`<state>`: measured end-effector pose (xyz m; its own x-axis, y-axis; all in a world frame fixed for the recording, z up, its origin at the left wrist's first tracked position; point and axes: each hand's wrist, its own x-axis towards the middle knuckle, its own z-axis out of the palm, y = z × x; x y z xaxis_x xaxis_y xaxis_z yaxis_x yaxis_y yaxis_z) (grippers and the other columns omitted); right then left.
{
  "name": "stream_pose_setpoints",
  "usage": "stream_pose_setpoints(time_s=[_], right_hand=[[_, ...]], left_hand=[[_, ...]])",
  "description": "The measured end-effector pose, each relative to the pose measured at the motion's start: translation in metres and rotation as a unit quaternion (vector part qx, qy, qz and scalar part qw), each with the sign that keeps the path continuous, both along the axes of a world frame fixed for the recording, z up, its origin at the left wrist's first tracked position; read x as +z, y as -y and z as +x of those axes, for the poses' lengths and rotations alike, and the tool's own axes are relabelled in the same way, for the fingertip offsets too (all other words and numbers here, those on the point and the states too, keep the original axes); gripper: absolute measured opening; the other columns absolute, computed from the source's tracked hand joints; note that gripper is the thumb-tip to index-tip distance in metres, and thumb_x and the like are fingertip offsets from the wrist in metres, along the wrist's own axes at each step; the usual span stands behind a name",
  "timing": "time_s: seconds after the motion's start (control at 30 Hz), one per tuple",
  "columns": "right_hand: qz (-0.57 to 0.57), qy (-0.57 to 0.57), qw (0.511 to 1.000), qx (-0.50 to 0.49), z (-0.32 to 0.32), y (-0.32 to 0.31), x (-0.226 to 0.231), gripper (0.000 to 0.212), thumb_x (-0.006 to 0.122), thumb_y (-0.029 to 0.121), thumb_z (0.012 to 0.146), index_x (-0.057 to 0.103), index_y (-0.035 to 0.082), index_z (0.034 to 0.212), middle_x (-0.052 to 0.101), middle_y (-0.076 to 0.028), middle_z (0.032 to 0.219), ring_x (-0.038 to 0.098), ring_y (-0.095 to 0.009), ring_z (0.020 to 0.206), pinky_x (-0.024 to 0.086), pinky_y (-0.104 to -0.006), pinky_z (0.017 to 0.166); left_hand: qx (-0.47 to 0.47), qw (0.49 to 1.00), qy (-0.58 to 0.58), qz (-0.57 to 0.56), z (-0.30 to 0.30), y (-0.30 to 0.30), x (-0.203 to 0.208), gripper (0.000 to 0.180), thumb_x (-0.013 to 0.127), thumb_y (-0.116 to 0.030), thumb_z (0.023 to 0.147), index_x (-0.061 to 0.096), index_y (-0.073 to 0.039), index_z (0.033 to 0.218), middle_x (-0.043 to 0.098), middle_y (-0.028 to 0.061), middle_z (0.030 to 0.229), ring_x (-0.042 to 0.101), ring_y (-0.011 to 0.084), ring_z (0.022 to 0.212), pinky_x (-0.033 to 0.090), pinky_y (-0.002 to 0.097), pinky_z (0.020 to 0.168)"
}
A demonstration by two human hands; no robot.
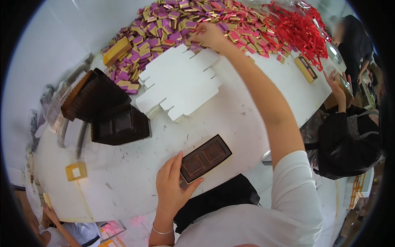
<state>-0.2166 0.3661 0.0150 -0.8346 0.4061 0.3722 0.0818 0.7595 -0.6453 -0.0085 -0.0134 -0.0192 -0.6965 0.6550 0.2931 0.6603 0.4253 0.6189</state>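
My left hand [169, 184] grips the near left end of a small box with a dark brown plastic tray [206, 158] in it, thumb on the near side and fingers on the far side. The tray has two square hollows, and I see nothing lying in them. My right arm reaches across the table to the heap of small purple, pink and gold wrapped pieces [164, 26]. There my right hand [210, 38] is at the heap's near edge with fingers bent together among the pieces. What lies between its fingertips is too small to make out.
White notched cardboard pieces [181, 82] are stacked mid-table. Dark brown tray stacks [119, 125] stand left, near a small yellow box sleeve [76, 171]. A gold box [117, 51] rests on the heap. Red ribbons [294, 29] and a filled box [306, 69] lie right. Other people work nearby.
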Motion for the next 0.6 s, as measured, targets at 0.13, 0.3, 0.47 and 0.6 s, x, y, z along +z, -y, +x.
stream_pose_setpoints(time_s=[0.13,0.3,0.47,0.6], right_hand=[[-0.081,-0.015,0.978,0.19,0.112,0.061,0.034,0.023,0.075,0.016,0.08,0.058,0.004,0.088,0.057,0.0,0.079,0.051,-0.007,0.071,0.041,-0.024,0.059],[0.033,0.065,0.947,0.312,0.266,0.163,0.022,0.032,0.075,0.011,0.074,0.056,0.005,0.099,0.047,-0.015,0.093,0.053,-0.031,0.076,0.045,-0.0361,0.065],[0.155,-0.03,0.964,0.216,0.279,0.189,-0.016,0.03,0.075,0.019,0.075,0.061,0.004,0.096,0.049,-0.012,0.094,0.05,-0.026,0.076,0.039,-0.0349,0.063],[0.104,-0.057,0.969,0.216,0.273,0.185,-0.016,0.025,0.074,0.021,0.076,0.064,0.004,0.092,0.052,-0.011,0.096,0.05,-0.024,0.077,0.038,-0.0352,0.067]], left_hand=[[0.033,0.999,0.01,-0.008,0.002,-0.007,0.005,0.081,0.084,-0.026,0.065,0.048,-0.001,0.133,0.056,0.0151,0.11,0.057,0.0303,0.093,0.047,0.0362,0.079],[0.04,0.999,0.001,0.016,0.011,-0.029,0.008,0.078,0.082,-0.023,0.066,0.048,-0.001,0.132,0.056,0.0136,0.104,0.059,0.0302,0.087,0.049,0.0359,0.072],[0.027,0.999,-0.023,0.013,0.01,-0.036,0.002,0.081,0.082,-0.025,0.065,0.046,-0.001,0.134,0.053,0.0092,0.103,0.057,0.0245,0.086,0.047,0.0334,0.068],[0.034,0.999,-0.022,0.022,0.009,-0.035,-0.001,0.079,0.082,-0.021,0.065,0.048,-0.002,0.133,0.053,0.0097,0.102,0.057,0.0257,0.085,0.047,0.034,0.068]])
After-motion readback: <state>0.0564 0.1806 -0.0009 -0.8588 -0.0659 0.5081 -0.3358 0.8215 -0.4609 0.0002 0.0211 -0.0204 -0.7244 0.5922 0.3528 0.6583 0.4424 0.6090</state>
